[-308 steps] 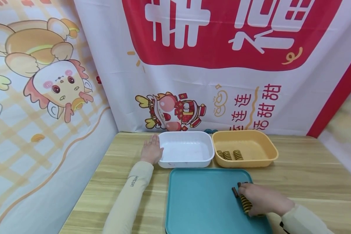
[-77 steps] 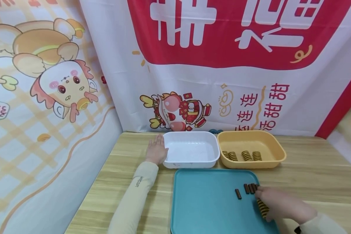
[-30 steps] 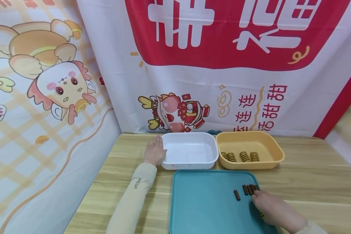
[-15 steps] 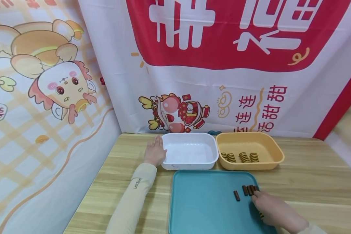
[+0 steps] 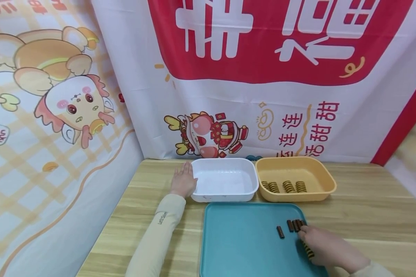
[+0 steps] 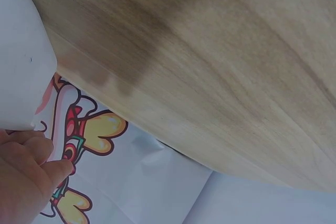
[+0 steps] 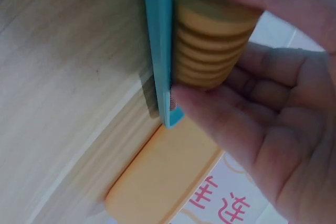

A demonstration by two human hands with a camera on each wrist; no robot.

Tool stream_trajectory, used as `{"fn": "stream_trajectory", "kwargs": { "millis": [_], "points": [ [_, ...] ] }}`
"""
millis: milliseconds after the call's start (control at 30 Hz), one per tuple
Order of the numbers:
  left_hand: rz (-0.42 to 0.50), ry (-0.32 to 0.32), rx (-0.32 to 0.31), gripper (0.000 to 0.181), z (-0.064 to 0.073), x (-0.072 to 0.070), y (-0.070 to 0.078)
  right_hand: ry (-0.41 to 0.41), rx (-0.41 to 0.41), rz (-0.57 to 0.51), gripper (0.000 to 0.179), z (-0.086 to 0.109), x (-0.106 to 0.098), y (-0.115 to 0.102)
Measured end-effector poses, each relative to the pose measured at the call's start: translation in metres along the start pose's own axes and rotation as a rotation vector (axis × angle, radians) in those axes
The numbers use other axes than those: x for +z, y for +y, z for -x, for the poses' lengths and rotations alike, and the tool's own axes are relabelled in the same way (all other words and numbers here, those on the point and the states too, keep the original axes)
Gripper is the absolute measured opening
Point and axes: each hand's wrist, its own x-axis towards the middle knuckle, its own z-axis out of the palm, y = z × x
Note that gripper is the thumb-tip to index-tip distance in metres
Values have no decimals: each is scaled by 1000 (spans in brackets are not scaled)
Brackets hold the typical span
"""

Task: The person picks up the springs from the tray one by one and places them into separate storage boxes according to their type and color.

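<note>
At the right edge of the teal tray [image 5: 246, 242], my right hand [image 5: 327, 246] grips a stack of round tan biscuits [image 7: 212, 51] with dark bands, thumb on one end and fingertips at the other. Beyond its fingertips lies a row of dark brown ridged sticks [image 5: 290, 226], partly covered by the hand. One more brown stick [image 5: 280, 232] lies apart to the left. My left hand [image 5: 183, 181] rests against the left side of the white tub [image 5: 225, 198], fingers mostly straight in the head view, thumb at the rim.
Right of the white tub stands a yellow tub [image 5: 298, 197] holding several stacks of banded biscuits [image 5: 289, 187] along its near side. Both tubs sit just behind the tray on a wooden table [image 5: 371, 204]. A printed cloth [image 5: 298, 92] hangs behind the table.
Since ten seconds ago, the yellow tub has gained another biscuit stack, and more brown sticks show in the row on the tray. Over the last second both hands have stayed almost still.
</note>
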Motion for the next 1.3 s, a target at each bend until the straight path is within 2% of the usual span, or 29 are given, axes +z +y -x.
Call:
{"fn": "stream_trajectory", "kwargs": {
  "millis": [200,300,533,667,900,1000,1200,1300],
  "points": [
    [1,5,4,66,-1,1,0,62,-188,-101,38,3,-10,4],
    [-5,8,0,65,0,2,0,108,-257,-129,39,2,-18,5],
    [-2,-3,-4,66,0,2,0,294,-392,-171,42,6,-35,5],
    [0,-13,-13,66,1,1,1,351,-424,-219,45,9,-43,5],
    [-12,-17,-11,66,1,-1,2,374,-362,-269,46,14,-52,0],
    [-6,-17,-8,66,2,-2,3,406,-388,-287,47,15,-53,0],
    [2,-13,-3,66,2,-3,2,454,-443,-444,51,17,-53,0],
    [0,-7,0,66,3,-3,2,505,-464,-506,53,18,-54,1]
  ]
}}
